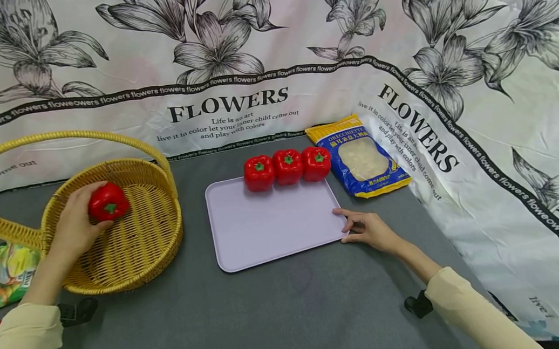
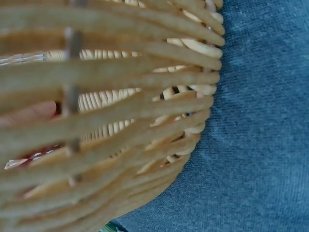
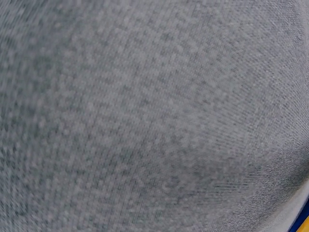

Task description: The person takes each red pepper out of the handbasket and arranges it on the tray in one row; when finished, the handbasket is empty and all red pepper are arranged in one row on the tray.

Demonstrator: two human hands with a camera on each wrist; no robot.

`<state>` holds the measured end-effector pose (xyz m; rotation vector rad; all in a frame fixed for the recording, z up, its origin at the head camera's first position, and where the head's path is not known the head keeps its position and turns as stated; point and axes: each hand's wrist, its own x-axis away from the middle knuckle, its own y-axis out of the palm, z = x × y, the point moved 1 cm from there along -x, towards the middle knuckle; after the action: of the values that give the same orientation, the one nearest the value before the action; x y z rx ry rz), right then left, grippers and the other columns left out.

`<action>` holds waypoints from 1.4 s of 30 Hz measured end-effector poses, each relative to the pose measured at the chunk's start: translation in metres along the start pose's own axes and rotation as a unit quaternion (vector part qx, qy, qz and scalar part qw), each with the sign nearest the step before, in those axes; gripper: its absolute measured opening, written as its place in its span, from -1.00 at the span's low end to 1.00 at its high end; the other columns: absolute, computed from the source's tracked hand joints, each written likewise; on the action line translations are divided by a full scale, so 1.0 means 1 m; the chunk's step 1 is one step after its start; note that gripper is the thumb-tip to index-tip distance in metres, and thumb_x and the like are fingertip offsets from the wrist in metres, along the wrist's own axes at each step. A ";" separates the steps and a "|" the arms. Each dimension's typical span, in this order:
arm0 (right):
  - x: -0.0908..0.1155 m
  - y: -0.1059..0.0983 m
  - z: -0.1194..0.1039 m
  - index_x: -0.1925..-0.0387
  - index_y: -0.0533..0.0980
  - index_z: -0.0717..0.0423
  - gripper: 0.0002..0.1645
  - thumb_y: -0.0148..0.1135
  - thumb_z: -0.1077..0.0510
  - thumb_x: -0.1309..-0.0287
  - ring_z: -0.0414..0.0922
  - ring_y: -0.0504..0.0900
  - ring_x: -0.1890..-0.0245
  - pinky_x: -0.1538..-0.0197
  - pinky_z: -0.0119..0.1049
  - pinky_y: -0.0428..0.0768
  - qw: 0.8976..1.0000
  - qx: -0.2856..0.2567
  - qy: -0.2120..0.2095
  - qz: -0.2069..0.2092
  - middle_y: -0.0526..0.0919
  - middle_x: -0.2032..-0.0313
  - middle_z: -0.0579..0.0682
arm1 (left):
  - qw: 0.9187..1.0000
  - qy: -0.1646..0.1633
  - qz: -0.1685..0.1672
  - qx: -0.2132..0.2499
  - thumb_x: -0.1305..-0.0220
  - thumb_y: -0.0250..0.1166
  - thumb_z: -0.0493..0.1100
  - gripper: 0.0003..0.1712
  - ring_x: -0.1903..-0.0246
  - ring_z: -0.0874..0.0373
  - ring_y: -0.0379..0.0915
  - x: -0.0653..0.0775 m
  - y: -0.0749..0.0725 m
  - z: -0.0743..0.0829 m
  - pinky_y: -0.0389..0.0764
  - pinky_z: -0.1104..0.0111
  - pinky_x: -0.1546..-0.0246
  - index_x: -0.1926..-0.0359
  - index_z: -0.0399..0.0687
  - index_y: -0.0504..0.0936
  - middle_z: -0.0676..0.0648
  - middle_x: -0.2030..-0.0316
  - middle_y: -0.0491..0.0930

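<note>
In the head view, my left hand point(image 1: 79, 218) reaches into the yellow wicker basket point(image 1: 172, 236) and grips a red bell pepper point(image 1: 108, 201) with a green stem. The left wrist view looks through the weave of the basket point(image 2: 145, 104); a fingertip point(image 2: 34, 113) and a bit of red show behind it. My right hand point(image 1: 368, 230) holds the right edge of a pale lilac tray point(image 1: 273, 223) near its front corner, fingers bent. Along the tray's back edge stand three red bell peppers point(image 1: 287, 167) in a row. Only grey cloth point(image 3: 154, 116) fills most of the right wrist view.
A blue and yellow pasta bag point(image 1: 363, 158) lies right of the tray, against the flower-printed cloth point(image 1: 236, 112). At the far left is a green snack bag point(image 1: 4, 275), partly behind the basket. The basket's tall handle point(image 1: 62, 135) arches over its back. Grey cloth point(image 1: 270, 316) covers the table.
</note>
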<state>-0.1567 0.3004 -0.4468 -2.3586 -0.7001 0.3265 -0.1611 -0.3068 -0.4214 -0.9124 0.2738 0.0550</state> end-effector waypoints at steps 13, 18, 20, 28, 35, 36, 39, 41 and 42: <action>0.000 0.001 0.002 0.44 0.56 0.15 -0.82 0.45 0.29 0.07 0.16 0.43 -0.18 0.10 -0.55 0.52 1.000 0.004 -0.005 0.008 0.47 -0.20 0.23 | 0.994 -0.014 -0.068 -0.085 0.00 0.49 -0.15 0.07 0.00 -0.48 0.27 0.005 -0.008 0.012 0.35 -0.36 0.23 -0.46 -0.07 0.08 -0.51 -0.13 0.27; 0.001 0.001 -0.001 0.44 0.55 0.27 -0.82 0.43 0.40 0.09 0.24 0.41 -0.18 0.09 -0.41 0.57 1.000 0.003 -0.005 0.007 0.44 -0.18 0.33 | 0.994 -0.035 -0.090 -0.054 -0.09 0.42 0.01 0.07 -0.01 -0.52 0.28 0.006 -0.011 0.013 0.35 -0.37 0.20 -0.47 -0.11 -0.01 -0.53 -0.19 0.26; 0.002 0.001 -0.001 0.43 0.55 0.26 -0.83 0.43 0.38 0.07 0.24 0.39 -0.20 0.07 -0.44 0.55 1.000 -0.001 -0.002 0.005 0.44 -0.20 0.32 | 0.994 -0.048 -0.089 -0.029 -0.12 0.40 0.02 0.04 -0.01 -0.53 0.29 0.008 -0.011 0.013 0.37 -0.34 0.19 -0.44 -0.16 -0.03 -0.55 -0.20 0.23; 0.002 0.001 0.004 0.42 0.56 0.14 -0.84 0.43 0.26 0.02 0.17 0.39 -0.23 0.00 -0.63 0.46 1.000 -0.009 0.000 0.003 0.44 -0.23 0.22 | 0.994 -0.044 -0.091 0.046 -0.25 0.29 -0.01 -0.10 -0.05 -0.46 0.31 0.011 -0.012 0.015 0.36 -0.26 0.10 -0.38 -0.30 0.01 -0.50 -0.12 0.31; 0.003 0.000 0.004 0.42 0.56 0.15 -0.84 0.43 0.27 0.03 0.18 0.37 -0.25 0.01 -0.63 0.45 1.000 -0.012 0.000 0.005 0.45 -0.22 0.23 | 0.989 -0.058 -0.103 0.084 -0.30 0.25 -0.02 -0.11 -0.13 -0.46 0.24 0.005 -0.007 0.018 0.32 -0.30 -0.01 -0.40 -0.34 -0.01 -0.50 -0.21 0.23; 0.003 0.000 0.004 0.42 0.56 0.15 -0.84 0.43 0.28 0.03 0.18 0.37 -0.24 0.01 -0.63 0.46 1.000 -0.012 -0.001 0.006 0.45 -0.22 0.23 | 0.989 -0.065 -0.103 0.087 -0.30 0.25 0.00 -0.10 -0.14 -0.47 0.23 0.003 -0.006 0.018 0.32 -0.30 -0.01 -0.41 -0.33 -0.02 -0.50 -0.22 0.22; 0.002 0.000 0.003 0.42 0.56 0.15 -0.84 0.43 0.28 0.03 0.17 0.38 -0.24 0.03 -0.59 0.48 1.000 -0.014 -0.004 0.005 0.44 -0.23 0.23 | 0.986 -0.082 -0.102 0.102 -0.30 0.25 0.02 -0.05 -0.19 -0.50 0.17 0.000 -0.005 0.017 0.31 -0.28 -0.05 -0.48 -0.18 -0.10 -0.50 -0.29 0.14; 0.002 0.000 0.002 0.41 0.56 0.15 -0.84 0.43 0.28 0.03 0.17 0.39 -0.23 0.03 -0.58 0.49 1.000 -0.016 -0.004 0.003 0.44 -0.23 0.23 | 0.986 -0.075 -0.099 0.113 -0.32 0.24 -0.02 -0.06 -0.19 -0.52 0.16 0.000 -0.005 0.016 0.38 -0.14 -0.11 -0.50 -0.10 -0.12 -0.49 -0.32 0.10; 0.002 0.000 0.001 0.41 0.56 0.15 -0.84 0.43 0.28 0.03 0.16 0.39 -0.23 0.03 -0.57 0.49 1.000 -0.017 -0.004 0.003 0.44 -0.23 0.23 | 0.986 -0.071 -0.097 0.115 -0.33 0.23 -0.03 -0.07 -0.19 -0.51 0.15 0.000 -0.005 0.015 0.44 0.00 -0.13 -0.51 -0.05 -0.13 -0.48 -0.33 0.09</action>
<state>-0.1555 0.3019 -0.4479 -2.3930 -0.7087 0.3292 -0.1572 -0.2975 -0.4088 -0.6976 0.0555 -0.0891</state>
